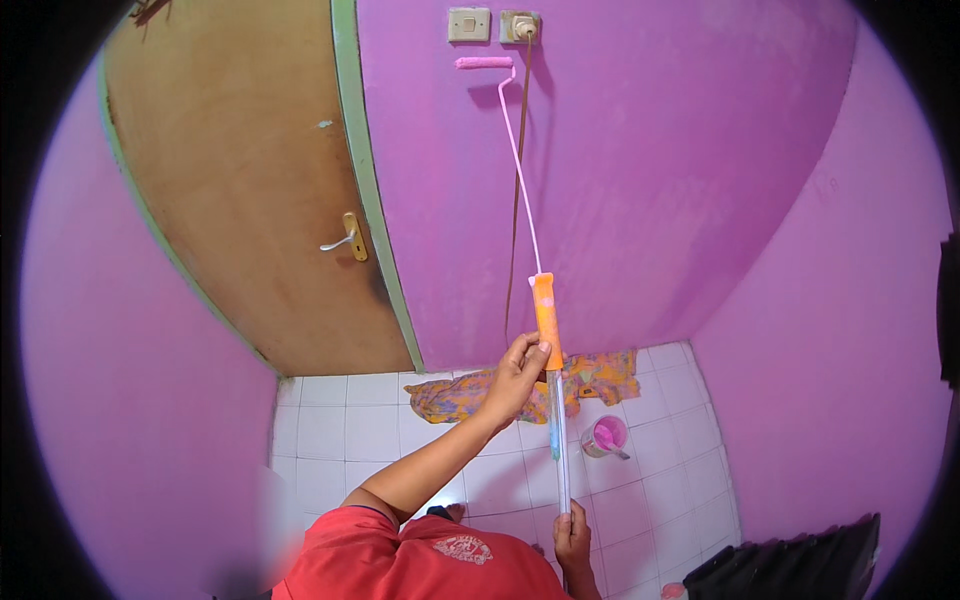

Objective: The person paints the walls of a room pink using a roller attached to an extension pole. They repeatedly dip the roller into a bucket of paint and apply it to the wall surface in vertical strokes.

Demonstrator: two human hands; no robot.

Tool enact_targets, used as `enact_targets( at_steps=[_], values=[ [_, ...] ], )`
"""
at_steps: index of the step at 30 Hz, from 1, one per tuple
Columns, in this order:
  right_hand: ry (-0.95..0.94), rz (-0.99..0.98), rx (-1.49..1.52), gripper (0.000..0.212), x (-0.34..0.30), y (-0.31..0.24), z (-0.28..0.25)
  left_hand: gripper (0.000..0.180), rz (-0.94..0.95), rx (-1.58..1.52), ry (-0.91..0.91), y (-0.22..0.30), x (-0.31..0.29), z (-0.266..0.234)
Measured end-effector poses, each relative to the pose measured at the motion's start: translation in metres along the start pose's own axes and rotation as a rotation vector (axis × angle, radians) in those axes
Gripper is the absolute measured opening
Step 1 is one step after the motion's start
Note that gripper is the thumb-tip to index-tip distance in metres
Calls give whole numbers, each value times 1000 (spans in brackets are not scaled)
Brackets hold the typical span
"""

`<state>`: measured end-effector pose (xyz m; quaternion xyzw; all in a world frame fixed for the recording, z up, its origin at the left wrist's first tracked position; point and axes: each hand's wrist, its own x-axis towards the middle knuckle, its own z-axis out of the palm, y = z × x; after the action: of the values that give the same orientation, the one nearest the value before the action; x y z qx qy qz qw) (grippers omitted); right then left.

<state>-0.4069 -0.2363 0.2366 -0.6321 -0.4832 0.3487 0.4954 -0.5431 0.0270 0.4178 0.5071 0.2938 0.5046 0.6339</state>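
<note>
A paint roller (547, 315) with an orange handle, a thin pink-coated frame and a pink sleeve reaches up before the purple wall. Its sleeve is just below the wall switch, with a shadow on the wall beneath it; it looks held a little off the surface. My left hand (517, 378) is closed around the lower end of the orange handle. Lower down, my right hand (573, 537) grips the pale extension pole (563, 455) joined to the handle. Right of the pole, a small bucket (606, 436) of pink paint stands on the floor with an implement in it.
A brown door (250, 200) with a green frame is at left. A switch (469, 25) and a plugged socket (520, 28) sit high on the wall; a brown cable hangs down. A patterned cloth (450, 398) lies along the wall's foot. A dark ridged object (785, 565) is at lower right.
</note>
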Motion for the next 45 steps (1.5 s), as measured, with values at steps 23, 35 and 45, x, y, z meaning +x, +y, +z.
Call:
enact_targets(
  at_steps=[23,35,45],
  values=[
    [82,30,-139,39,-25,-52,29,42,-57,18,-45,-2,1,-23],
    [-19,281,-250,41,-95,-20,43,41,-362,-80,-7,-81,-61,-68],
    [102,55,-193,36,-69,-35,44,44,-136,81,-83,-20,-33,-48]
  ],
)
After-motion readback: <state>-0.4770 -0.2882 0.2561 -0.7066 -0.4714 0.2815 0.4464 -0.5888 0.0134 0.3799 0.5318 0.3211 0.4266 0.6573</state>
